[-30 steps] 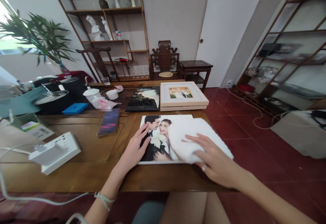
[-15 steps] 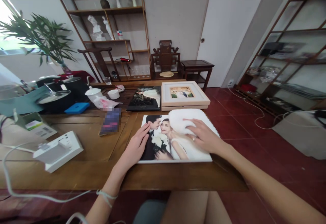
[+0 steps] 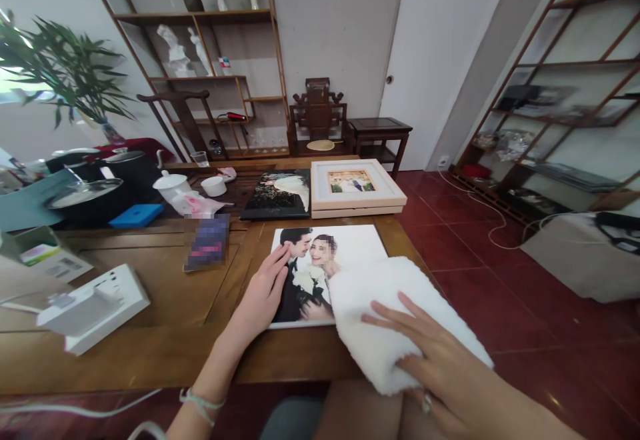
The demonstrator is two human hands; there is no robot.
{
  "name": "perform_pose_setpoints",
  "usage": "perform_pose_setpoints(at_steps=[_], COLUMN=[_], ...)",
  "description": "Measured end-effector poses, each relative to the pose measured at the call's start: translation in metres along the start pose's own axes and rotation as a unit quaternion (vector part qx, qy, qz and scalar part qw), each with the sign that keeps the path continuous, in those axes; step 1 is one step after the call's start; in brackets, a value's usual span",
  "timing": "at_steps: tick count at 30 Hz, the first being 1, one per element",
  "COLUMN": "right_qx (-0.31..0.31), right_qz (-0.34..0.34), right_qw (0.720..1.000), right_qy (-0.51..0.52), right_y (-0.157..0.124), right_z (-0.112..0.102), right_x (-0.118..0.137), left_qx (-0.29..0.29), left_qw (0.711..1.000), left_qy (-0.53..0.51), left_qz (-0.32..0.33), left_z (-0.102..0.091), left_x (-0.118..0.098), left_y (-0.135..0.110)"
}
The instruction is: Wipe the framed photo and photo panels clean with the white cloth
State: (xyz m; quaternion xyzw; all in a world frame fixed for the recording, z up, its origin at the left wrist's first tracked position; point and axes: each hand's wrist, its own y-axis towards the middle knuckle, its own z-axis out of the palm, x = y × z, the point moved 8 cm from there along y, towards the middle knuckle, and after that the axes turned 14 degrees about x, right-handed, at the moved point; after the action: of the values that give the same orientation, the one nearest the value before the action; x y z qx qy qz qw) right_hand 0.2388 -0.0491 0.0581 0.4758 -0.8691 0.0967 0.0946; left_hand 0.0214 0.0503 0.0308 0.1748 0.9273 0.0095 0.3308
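A wedding photo panel lies flat near the table's front edge and shows a couple in formal wear. My left hand rests flat on the panel's left side with its fingers stretched out. Over the panel's lower right part lies a fluffy white towel, which reaches out past the table's edge. My right hand holds this towel, fingers spread across its top and a ring on one finger. The panel's lower right corner is hidden under the cloth.
Behind the panel lie a dark photo album and a light wood picture frame. To the left are a white power strip, a blue box, a white teapot and a black pot. Red tiled floor extends right.
My right hand has drawn the white towel toward me and to the right, from the panel's upper right to its lower right corner. My left hand stays on the panel.
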Motion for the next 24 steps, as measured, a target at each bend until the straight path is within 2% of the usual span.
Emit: perform_pose_setpoints(at_steps=[3, 11, 14, 18, 24], right_qx=[-0.012, -0.098, -0.108, -0.105, -0.028], right_qz=[0.006, 0.031, 0.035, 0.041, 0.01], right_qw=[1.0, 0.995, 0.994, 0.994, 1.0], right_qy=[0.012, 0.003, 0.0, 0.001, 0.007], right_y=[0.006, 0.074, 0.089, 0.079, 0.027], right_z=[-0.006, -0.029, -0.033, -0.029, -0.008], right_x=[-0.01, -0.094, -0.109, -0.096, -0.023], left_qx=[0.008, 0.005, 0.005, -0.005, -0.011], left_qw=[1.0, 1.0, 1.0, 1.0, 1.0], left_qy=[-0.003, 0.0, 0.003, 0.01, 0.019], left_qz=[0.001, 0.011, 0.009, 0.007, 0.015], left_z=[0.0, -0.003, -0.003, -0.003, -0.002], left_x=[0.0, -0.002, -0.002, -0.003, -0.004], left_y=[0.0, -0.002, -0.001, -0.001, 0.0])
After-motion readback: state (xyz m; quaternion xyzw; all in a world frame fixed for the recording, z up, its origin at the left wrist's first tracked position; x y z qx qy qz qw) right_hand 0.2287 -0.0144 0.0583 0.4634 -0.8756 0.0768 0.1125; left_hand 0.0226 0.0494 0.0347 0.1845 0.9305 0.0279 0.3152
